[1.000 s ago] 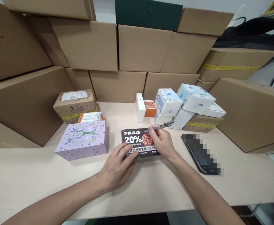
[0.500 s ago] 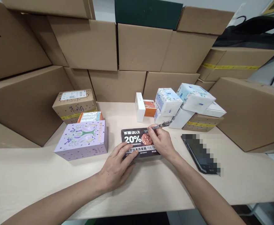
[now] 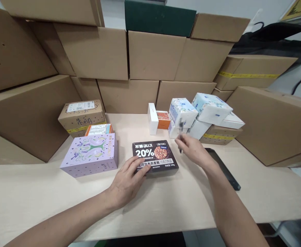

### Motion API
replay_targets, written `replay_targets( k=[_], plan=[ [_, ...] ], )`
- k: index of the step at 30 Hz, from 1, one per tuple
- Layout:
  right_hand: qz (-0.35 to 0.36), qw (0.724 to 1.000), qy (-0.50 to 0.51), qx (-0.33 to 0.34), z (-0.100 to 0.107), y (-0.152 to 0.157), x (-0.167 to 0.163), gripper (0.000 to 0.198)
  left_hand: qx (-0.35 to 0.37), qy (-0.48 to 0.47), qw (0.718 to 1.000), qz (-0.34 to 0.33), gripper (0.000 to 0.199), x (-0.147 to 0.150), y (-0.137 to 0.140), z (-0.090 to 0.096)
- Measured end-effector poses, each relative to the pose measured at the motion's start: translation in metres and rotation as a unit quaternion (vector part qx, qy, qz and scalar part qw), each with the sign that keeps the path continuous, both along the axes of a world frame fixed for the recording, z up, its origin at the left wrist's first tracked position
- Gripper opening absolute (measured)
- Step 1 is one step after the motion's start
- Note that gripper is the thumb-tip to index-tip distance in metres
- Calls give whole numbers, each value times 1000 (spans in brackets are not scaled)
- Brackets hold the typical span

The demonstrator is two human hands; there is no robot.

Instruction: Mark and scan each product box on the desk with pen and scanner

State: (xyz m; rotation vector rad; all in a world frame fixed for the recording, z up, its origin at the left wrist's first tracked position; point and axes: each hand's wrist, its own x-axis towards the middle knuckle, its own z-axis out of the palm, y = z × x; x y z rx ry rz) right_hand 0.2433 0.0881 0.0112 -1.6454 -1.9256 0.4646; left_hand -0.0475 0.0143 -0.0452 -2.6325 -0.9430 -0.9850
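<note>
A flat black snack box (image 3: pixel 163 164) with "20%" and a round cookie picture lies on the table in front of me. My left hand (image 3: pixel 128 180) rests on its lower left part, fingers stretched and spread over the printed top. Right of the box and above the table, my right hand (image 3: pixel 193 149) pinches a pen (image 3: pixel 181 132). The pen stands nearly upright and is smeared by motion, its lower end pointing down. Beyond it are white-and-blue tissue packs (image 3: pixel 183 111). A dark phone (image 3: pixel 225 169) lies partly behind my right forearm.
A purple tea box (image 3: pixel 91 154) stands at left, before a small orange-and-white box (image 3: pixel 99 129) and a labelled carton (image 3: pixel 82 115). A white upright box (image 3: pixel 153 119) and an orange box (image 3: pixel 163 120) stand at the back. Large cartons (image 3: pixel 127 96) wall in the table (image 3: pixel 166 206).
My right hand has lifted off the black box and moved right with the pen, which has swung upright. The box's right side now shows. My left hand stays put.
</note>
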Motion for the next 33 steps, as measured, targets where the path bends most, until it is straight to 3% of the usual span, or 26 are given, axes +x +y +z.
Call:
replay_targets(
  k=[2,5,9,14,16,18,22,27,33],
  plan=[
    [29,991,-113,-66,-3,4,7,25,0,0,1000,0,40,0,0,0],
    [17,976,-186,-110,-15,10,5,21,0,4,1000,0,40,0,0,0],
    [-17,974,-201,-98,-26,14,-3,25,-5,-3,1000,1,40,0,2,-1],
    [-88,970,-220,-61,-3,6,14,39,-5,-8,1000,6,41,-1,6,-4],
    [-137,956,-252,-61,8,-3,29,47,-6,-8,1000,10,41,-2,8,-5],
    [-175,936,-287,-108,10,-18,46,61,-6,-11,1000,11,41,-2,9,-6],
    [-231,902,-300,-206,-13,-55,78,100,-6,-12,1000,9,39,-2,10,-7],
    [-239,913,-260,-203,-42,-90,100,102,-17,-6,1000,10,41,-2,11,-9],
    [-256,922,-234,-172,-35,-89,89,97,-26,-15,999,11,42,-1,10,-7]
  ],
)
